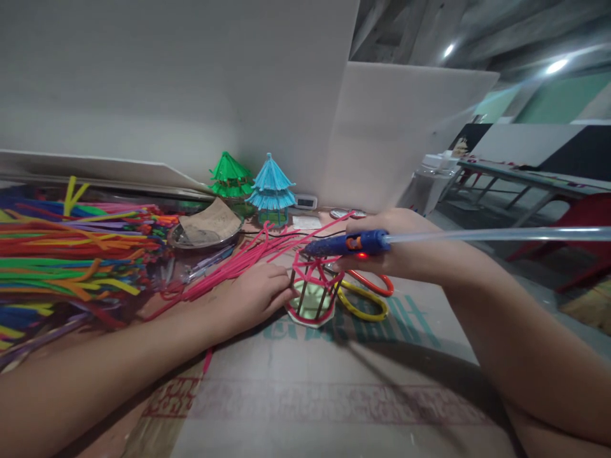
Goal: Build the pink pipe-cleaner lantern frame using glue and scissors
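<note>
Pink-topped frame (312, 273) sits upright on the printed work surface (305, 388), roughly mid-view, dark posts rising from a pale green base with a red edge. From my remote view, my left hand (267, 289) has its fingers half-curled against the left side of the frame; touching, yes, but can't tell if it's pinching it. My right hand (398, 229) is clenched round the blue glue gun (353, 243), red light lit on it, clear glue stick (487, 234) jutting out the back toward the right. Gun's front end is over the frame's pink top; can't tell whether it touches. Yellow loop (365, 315) and orange-red loop (386, 289) lie just right of the frame. Pink strips (233, 267) heaped behind my left hand, multicolored fuzzy sticks (81, 245) piled far left. Bowl (177, 240) with brown paper (212, 221) on it between pile and models. Green model (229, 178) and blue model (270, 184), both with pointed tiered roofs, stand at the back by the pale panel (191, 89).
</note>
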Tool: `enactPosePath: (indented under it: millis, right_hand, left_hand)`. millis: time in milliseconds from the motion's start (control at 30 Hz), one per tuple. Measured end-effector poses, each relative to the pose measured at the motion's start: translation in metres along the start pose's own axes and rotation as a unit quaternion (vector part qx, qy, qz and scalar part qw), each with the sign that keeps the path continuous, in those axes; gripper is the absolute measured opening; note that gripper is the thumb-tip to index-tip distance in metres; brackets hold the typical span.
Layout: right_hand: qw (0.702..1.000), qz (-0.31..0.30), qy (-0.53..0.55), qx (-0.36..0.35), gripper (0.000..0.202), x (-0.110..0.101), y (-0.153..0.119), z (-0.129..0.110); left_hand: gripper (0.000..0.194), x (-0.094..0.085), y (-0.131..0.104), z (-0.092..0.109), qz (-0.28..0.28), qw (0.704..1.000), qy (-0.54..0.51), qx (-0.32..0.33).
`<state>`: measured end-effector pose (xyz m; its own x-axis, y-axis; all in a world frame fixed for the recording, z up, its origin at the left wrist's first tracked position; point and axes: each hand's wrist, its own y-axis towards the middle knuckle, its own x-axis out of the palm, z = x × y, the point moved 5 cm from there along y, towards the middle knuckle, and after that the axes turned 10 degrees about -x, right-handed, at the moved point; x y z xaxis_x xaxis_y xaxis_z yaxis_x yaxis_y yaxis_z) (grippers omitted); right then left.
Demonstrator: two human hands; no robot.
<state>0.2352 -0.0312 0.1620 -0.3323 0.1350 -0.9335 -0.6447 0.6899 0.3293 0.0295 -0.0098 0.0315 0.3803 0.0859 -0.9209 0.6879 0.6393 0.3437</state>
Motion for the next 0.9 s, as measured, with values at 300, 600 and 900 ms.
enactPosePath:
  millis: [300, 600, 900]
  right_hand:
    - [1.0, -0.013, -0.013, 0.021, 0.038, 0.0, -0.002, -0.005]
    - [0.944, 0.061, 0.31, 0.094, 0.049, 0.006, 0.006, 0.041]
    - [0.905, 0.254, 0.267, 0.212, 0.043, 0.021, -0.003, 0.142]
  left_hand:
    - [0.03, 0.0, 0.001, 0.0, -0.014, 1.0, -0.021, -0.013]
    - [0.033, 0.001, 0.001, 0.002, -0.006, 1.0, -0.018, -0.006]
    - [0.026, -0.037, 0.005, -0.018, -0.136, 0.982, 0.038, -0.129]
